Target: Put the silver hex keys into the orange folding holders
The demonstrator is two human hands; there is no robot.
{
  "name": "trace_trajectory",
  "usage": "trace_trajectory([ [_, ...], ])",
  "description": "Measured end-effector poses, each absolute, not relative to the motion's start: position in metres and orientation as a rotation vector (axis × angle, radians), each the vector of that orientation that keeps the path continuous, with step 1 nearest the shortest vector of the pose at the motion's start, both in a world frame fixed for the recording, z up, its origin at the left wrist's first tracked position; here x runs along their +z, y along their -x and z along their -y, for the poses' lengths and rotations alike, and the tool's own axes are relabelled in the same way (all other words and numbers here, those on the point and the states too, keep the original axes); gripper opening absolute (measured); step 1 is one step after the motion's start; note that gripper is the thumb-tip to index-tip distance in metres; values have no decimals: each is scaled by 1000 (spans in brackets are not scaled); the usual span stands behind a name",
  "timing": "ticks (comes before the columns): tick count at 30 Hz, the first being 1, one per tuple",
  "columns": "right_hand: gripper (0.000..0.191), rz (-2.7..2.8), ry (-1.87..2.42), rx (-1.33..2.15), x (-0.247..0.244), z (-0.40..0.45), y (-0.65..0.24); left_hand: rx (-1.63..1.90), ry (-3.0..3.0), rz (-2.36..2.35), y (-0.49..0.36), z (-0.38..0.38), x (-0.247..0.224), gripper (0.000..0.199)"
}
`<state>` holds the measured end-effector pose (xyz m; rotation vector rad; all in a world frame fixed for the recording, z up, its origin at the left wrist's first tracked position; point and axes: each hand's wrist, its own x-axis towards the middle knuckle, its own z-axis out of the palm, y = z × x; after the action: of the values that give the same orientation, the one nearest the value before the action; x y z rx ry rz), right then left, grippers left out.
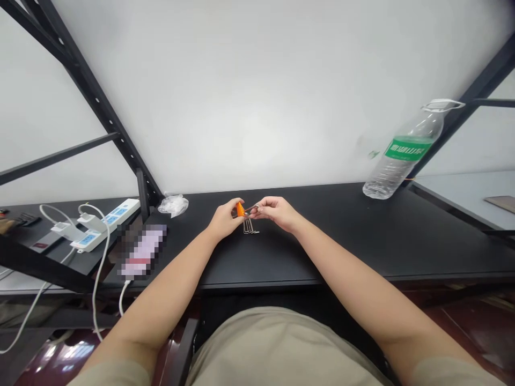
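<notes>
Over the middle of the black tabletop (265,262), my left hand (223,220) pinches a small orange holder (240,209) between thumb and fingers. My right hand (278,213) is closed just to its right, its fingertips on a thin metal hex key (252,208) that reaches to the holder. Whether the key sits inside a slot of the holder is too small to tell. Just below the hands, several L-shaped hex keys (249,227) show side by side; the hands hide their upper ends.
A large clear bottle (396,153) with a green label stands back right by the shelf post. At left are crumpled clear plastic (174,205), a phone (144,251) with a cable, and a white power strip (108,222) with chargers. A white wall (257,96) rises behind.
</notes>
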<state>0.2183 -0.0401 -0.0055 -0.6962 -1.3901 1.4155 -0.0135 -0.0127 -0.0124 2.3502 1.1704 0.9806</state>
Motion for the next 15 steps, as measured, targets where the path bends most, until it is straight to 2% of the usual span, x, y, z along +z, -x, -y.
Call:
trace_trajectory([
  [7,22,1425,629,1386,-5,40,-220,1006,-2348,-1175,14,11,-13,44],
  [15,24,1446,613,1403,-3,40,-224,1050,-2339,-1169,14,12,-12,45],
])
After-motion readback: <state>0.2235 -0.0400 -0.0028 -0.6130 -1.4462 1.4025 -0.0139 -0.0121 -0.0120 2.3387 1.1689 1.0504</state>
